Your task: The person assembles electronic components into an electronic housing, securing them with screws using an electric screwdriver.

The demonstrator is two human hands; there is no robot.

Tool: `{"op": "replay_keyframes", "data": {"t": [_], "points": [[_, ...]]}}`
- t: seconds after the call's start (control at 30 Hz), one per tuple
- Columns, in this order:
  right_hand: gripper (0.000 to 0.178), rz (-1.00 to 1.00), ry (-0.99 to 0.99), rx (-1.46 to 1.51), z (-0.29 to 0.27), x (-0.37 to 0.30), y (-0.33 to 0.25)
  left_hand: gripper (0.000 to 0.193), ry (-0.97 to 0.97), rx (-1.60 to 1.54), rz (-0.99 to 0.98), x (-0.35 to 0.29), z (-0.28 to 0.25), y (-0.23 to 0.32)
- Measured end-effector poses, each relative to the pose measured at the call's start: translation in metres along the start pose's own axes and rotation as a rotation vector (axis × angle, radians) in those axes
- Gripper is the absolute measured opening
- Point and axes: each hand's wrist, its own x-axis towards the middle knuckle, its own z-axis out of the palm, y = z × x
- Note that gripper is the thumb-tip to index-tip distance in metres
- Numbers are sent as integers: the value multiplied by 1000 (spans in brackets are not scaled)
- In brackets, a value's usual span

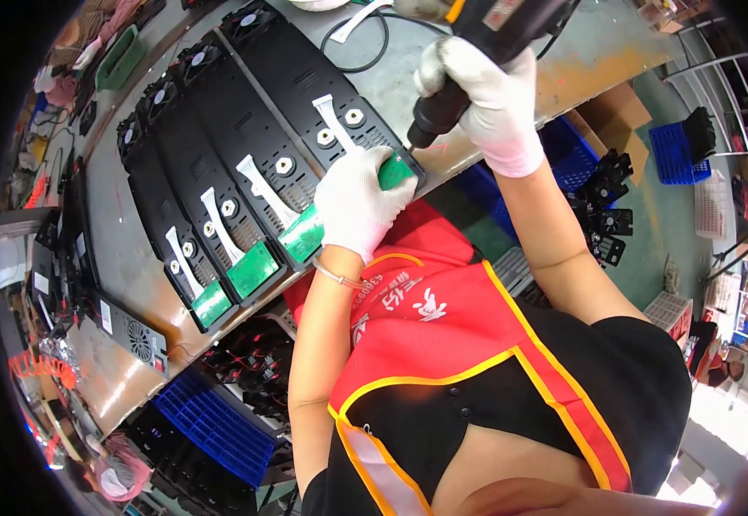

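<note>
My right hand [493, 101], in a white glove, is wrapped round a black electric screwdriver [437, 119]. The tool's narrow tip points down at the right end of a green circuit board [396, 172]. My left hand [358, 199], also gloved, has its fingers bent over that board and presses it against the near end of a black metal housing [301, 82]. Part of the board is hidden under the hand. White ribbon cables and round white nuts stand out on the housing. Left of it, similar housings lie side by side, with green boards [254, 270] at their near ends.
A worktable [129, 258] carries the row of housings, with fans [249, 19] at their far ends. A black cable [383, 43] curls behind. Below the edge are blue crates [219, 421] of black parts, and cardboard boxes [615, 116] stand right. A fan-vented grey unit [137, 340] lies left.
</note>
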Motion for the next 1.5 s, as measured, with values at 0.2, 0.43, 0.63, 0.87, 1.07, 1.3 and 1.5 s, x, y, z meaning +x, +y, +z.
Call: {"op": "replay_keyframes", "data": {"t": [0.2,0.43,0.63,0.87,1.07,1.3,1.5], "points": [[52,183,-6,-126,28,-1,-14,34,-19,-65,11,-2,-4,-4],[54,200,-30,-11,28,0,-5,35,-4,-52,26,-2,-1,-6],[55,212,-26,-56,34,1,-10,34,4,-53,26,-3,-1,-6],[56,192,-52,-57,28,4,-3,33,20,-45,34,-3,-1,-6],[54,65,-89,-123,19,5,4,35,-25,-54,28,-1,-3,-4],[58,245,-477,47,16,10,-8,32,12,-7,52,-2,-1,-3],[60,334,-385,103,29,9,1,35,-20,38,34,-2,-3,-1]]}}
